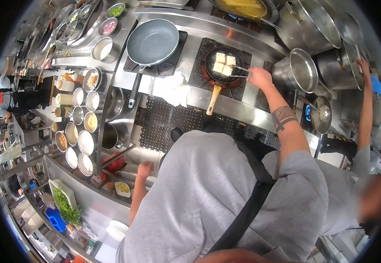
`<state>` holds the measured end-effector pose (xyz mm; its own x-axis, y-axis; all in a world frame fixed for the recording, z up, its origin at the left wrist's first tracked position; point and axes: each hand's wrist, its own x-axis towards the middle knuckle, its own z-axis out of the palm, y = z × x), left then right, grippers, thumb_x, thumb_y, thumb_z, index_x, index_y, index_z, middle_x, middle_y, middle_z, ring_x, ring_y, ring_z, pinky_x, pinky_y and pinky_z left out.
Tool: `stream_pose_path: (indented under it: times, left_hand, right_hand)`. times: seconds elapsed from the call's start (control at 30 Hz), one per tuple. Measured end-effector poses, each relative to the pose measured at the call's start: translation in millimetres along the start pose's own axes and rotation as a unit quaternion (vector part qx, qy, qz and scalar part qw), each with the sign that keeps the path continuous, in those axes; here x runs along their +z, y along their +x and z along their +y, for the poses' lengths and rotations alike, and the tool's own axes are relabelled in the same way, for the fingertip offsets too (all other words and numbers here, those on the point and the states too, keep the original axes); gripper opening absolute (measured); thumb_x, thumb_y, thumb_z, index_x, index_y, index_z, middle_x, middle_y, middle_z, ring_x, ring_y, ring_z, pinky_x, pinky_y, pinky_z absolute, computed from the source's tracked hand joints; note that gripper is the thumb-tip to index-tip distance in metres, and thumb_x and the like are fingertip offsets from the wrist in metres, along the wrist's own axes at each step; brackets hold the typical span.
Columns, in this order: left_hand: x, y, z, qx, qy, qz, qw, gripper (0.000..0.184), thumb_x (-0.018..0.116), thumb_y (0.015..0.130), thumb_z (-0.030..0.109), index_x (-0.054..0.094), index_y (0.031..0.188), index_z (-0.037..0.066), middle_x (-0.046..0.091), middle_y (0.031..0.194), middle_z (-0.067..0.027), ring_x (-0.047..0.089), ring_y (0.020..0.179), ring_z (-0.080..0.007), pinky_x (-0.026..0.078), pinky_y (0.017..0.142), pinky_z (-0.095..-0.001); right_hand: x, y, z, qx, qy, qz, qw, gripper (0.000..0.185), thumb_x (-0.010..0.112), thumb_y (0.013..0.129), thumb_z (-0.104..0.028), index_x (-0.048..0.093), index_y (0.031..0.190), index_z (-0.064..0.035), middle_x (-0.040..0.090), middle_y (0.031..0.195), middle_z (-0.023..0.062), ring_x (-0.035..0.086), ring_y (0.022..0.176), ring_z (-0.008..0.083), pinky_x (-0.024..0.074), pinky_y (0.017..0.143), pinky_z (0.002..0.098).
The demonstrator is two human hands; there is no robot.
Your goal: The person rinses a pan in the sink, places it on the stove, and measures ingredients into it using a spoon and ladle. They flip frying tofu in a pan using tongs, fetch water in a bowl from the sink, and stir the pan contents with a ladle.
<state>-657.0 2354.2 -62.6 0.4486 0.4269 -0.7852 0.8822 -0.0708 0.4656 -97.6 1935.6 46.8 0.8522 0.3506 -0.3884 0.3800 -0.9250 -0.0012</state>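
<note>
My right hand point(259, 77) is closed on metal tongs point(239, 72), whose tips reach over a small black pan point(224, 59). In that pan lie several pale square blocks point(220, 57), and its wooden handle point(214, 100) points toward me. The tongs' tips are beside the lower right block; whether they touch it is hard to tell. My left hand point(145, 170) hangs low at my side, near the counter shelves, with its fingers curled and nothing visible in them. A larger grey pan point(153, 42) sits on the burner to the left, a white cloth point(173, 90) near it.
Left are metal containers point(86, 142) and sauce bottles point(64, 99). Large pots point(295, 71) stand right, beyond them a lit burner with a pan point(321, 115). A co-worker's arm point(365, 101) reaches to a ladle at the far right. A pan of yellow liquid point(243, 8) is at the back.
</note>
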Motion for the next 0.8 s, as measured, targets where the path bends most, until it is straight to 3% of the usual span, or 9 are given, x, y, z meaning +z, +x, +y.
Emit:
stream_pose_path:
  times: [0.47, 0.63, 0.7, 0.8]
  left_hand:
    - [-14.5, 26.6, -11.2, -0.009, -0.006, -0.031, 0.999, 0.03, 0.064, 0.091, 0.024, 0.071, 0.1, -0.004, 0.07, 0.077, -0.0082, 0.064, 0.065, -0.0148, 0.049, 0.059, -0.0299]
    - [-13.2, 18.3, -4.5, -0.009, -0.02, -0.031, 0.999, 0.029, 0.065, 0.089, 0.022, 0.072, 0.098, -0.005, 0.07, 0.076, -0.0081, 0.063, 0.064, -0.015, 0.049, 0.059, -0.0302]
    - [-11.8, 4.4, 10.6, 0.0, 0.048, -0.016, 0.999, 0.028, 0.064, 0.088, 0.02, 0.072, 0.098, -0.005, 0.07, 0.077, -0.0083, 0.063, 0.065, -0.0152, 0.049, 0.06, -0.0302]
    - [-7.5, 8.6, -0.5, -0.004, -0.005, -0.025, 1.0, 0.028, 0.063, 0.088, 0.02, 0.072, 0.098, -0.005, 0.07, 0.078, -0.009, 0.064, 0.066, -0.0155, 0.049, 0.06, -0.0304]
  right_hand:
    - [6.3, -1.0, -23.2, 0.025, 0.01, -0.014, 1.0, 0.042, 0.076, 0.082, -0.035, 0.069, 0.12, -0.0165, 0.068, 0.118, 0.01, 0.065, 0.112, 0.0318, 0.054, 0.091, 0.0457]
    - [5.1, -4.8, -21.9, 0.025, 0.019, 0.004, 1.0, 0.044, 0.077, 0.082, -0.034, 0.069, 0.122, -0.0176, 0.068, 0.118, 0.0098, 0.065, 0.112, 0.0314, 0.0539, 0.091, 0.0452]
    - [6.9, -4.0, -21.1, 0.031, 0.023, 0.008, 0.999, 0.044, 0.077, 0.082, -0.033, 0.069, 0.123, -0.0181, 0.068, 0.118, 0.0097, 0.065, 0.112, 0.0312, 0.0539, 0.092, 0.045]
    - [12.0, -2.1, -21.5, 0.015, 0.015, 0.027, 0.999, 0.046, 0.076, 0.083, -0.034, 0.068, 0.125, -0.018, 0.068, 0.117, 0.0098, 0.065, 0.111, 0.031, 0.0539, 0.092, 0.0447]
